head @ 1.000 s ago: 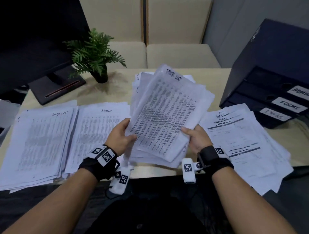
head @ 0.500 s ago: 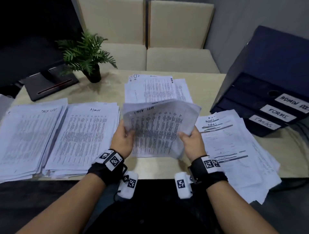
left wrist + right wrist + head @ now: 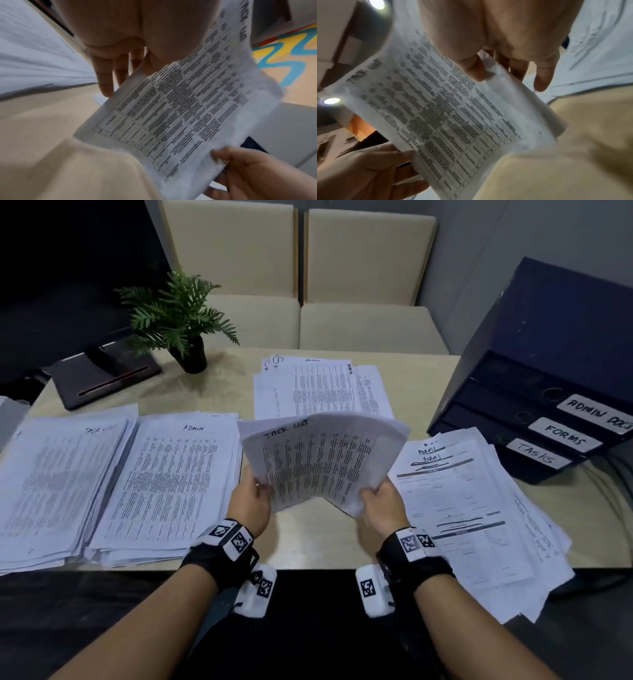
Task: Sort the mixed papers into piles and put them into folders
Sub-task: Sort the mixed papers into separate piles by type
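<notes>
Both hands hold a small bundle of printed sheets headed "TASK LIST" (image 3: 318, 457) above the table's near middle. My left hand (image 3: 251, 499) pinches its lower left edge, thumb on top, fingers under (image 3: 104, 81). My right hand (image 3: 382, 501) pinches the lower right corner, thumb on the print (image 3: 471, 67). The bundle bows upward. A mixed pile (image 3: 322, 386) lies behind it. At left lie a "TASK LIST" pile (image 3: 51, 484) and an "ADMIN" pile (image 3: 168, 484); at right a "FORMS" pile (image 3: 472, 508). Dark folders (image 3: 548, 419) labelled ADMIN DOCS, FORMS, TASKS stand stacked at far right.
A potted fern (image 3: 181, 320) and a monitor base (image 3: 102, 378) sit at the table's back left. Two beige chairs (image 3: 298, 285) stand behind the table (image 3: 315, 542). Cables (image 3: 609, 491) trail off the right edge by the folders.
The thick bundle held high a second ago has come down; most of it now lies on the table behind, and a thinner task-list bundle stays in both hands, lower and nearer.
</notes>
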Demonstrator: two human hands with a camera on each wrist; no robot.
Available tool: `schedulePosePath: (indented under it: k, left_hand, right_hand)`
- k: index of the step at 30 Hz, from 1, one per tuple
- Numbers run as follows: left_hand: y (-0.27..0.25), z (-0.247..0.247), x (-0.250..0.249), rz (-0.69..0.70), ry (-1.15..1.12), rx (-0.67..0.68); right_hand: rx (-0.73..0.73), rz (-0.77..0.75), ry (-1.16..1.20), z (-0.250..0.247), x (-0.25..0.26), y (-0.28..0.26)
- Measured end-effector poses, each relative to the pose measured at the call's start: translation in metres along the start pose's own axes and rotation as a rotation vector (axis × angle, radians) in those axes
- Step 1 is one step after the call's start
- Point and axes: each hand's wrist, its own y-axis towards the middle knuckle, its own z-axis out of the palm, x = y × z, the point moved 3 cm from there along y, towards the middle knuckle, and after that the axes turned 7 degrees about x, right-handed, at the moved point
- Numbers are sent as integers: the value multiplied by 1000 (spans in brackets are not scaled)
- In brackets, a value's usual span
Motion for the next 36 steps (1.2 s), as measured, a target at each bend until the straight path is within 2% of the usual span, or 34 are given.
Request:
schedulePosePath:
  k: [4,7,9,13,18,23,26,28,32,34,36]
  left_hand:
    - [9,-24,4,65,-99,-73]
    - [10,-42,19,46,-165,-48]
    - [8,-59,35,33,-155,-53]
    - [6,-111,74,-31,-241,-162]
    - [-5,-200,145,-165,-181,-201]
    - [-19,-297,200,-285,-125,-335]
    - [-22,-342,226,-331,-93,-389]
    - [-21,-365,235,-354,-80,-409]
    - [-14,-388,240,-410,47,-332]
    - [-11,-389,231,-364,91,-322]
    - [-5,-381,213,-266,42,-275]
  right_hand:
    - [57,-86,81,1,27,-5]
    - [64,-88,137,15,43,-7]
    - [82,-74,172,34,54,-10]
    - [214,-26,232,95,77,-22]
    - [385,-20,-65,216,103,-34]
    - [498,-71,-133,323,147,-44]
    - [518,-80,-159,373,170,-47]
    - [515,-68,-172,400,179,-47]
    - [506,-49,-238,433,185,-45]
    - [491,-49,-299,431,186,-43]
    - [460,-68,-374,417,186,-40]
